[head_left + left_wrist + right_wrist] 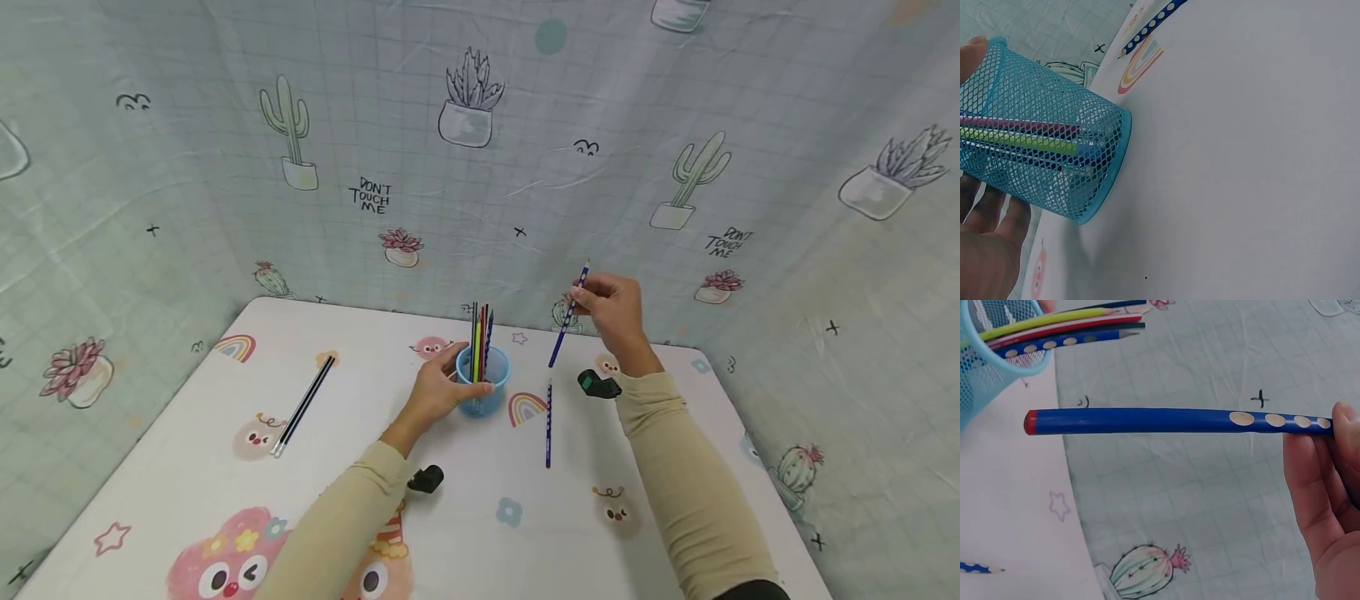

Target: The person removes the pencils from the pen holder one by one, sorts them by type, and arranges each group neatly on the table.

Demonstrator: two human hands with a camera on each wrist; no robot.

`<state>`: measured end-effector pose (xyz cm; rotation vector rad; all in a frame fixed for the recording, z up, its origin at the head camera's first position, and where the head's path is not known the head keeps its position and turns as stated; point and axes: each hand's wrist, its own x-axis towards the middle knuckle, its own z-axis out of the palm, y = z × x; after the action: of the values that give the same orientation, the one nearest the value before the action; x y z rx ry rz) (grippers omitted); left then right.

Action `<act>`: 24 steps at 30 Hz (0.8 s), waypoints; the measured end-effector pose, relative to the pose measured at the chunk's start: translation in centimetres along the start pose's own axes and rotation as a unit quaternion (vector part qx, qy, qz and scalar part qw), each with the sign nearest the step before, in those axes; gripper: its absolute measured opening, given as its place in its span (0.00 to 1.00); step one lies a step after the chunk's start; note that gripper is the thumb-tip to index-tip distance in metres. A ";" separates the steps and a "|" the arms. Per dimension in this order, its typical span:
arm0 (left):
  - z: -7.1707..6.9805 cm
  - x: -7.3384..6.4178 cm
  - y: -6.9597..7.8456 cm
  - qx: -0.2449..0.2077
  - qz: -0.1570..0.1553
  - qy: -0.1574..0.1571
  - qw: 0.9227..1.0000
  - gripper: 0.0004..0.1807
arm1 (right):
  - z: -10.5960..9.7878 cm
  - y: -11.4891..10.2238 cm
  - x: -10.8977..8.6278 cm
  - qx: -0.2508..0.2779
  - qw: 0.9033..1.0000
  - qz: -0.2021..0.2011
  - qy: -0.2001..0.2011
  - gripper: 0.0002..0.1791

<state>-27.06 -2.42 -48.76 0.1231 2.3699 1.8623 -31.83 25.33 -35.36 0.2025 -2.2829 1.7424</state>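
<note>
A light blue mesh pencil cup (491, 406) is upright near the middle of the table, and my left hand (437, 386) grips its side, thumb in front. Whether its base touches the table I cannot tell. Several pencils stand in it, among them a yellow-green pencil (1054, 320), a red one (1072, 329) and a blue dotted one. To the right of the cup, my right hand (613, 312) pinches a blue pencil (1147, 421) with pale oval dots, raised above the table, its red-capped end pointing down. Another blue dotted pencil (548, 429) lies on the table below it.
Two dark pencils (303, 406) lie side by side at the left of the white table (465, 542), which has printed cartoon figures. A patterned cloth (525, 192) hangs behind the far edge and along the sides. Dark devices (598, 384) sit at the wrists.
</note>
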 end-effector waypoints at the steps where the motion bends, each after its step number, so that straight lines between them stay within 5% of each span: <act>1: 0.0 0.0 0.0 0.000 0.000 0.000 1.000 0.49 | -0.1 0.1 -0.1 -0.006 1.000 0.006 -0.002 0.10; 8: -0.1 0.1 -0.3 -0.009 0.018 -0.001 1.000 0.50 | -0.9 1.0 -0.4 -0.023 0.998 0.055 -0.037 0.14; 24: -0.1 0.1 -0.1 -0.008 0.007 -0.003 1.000 0.51 | -1.6 3.6 -1.2 -0.053 0.989 0.116 -0.070 0.15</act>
<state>-27.21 -2.53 -48.87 0.1435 2.3567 1.8842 -31.41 27.81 -38.64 0.0407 -2.5841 1.7575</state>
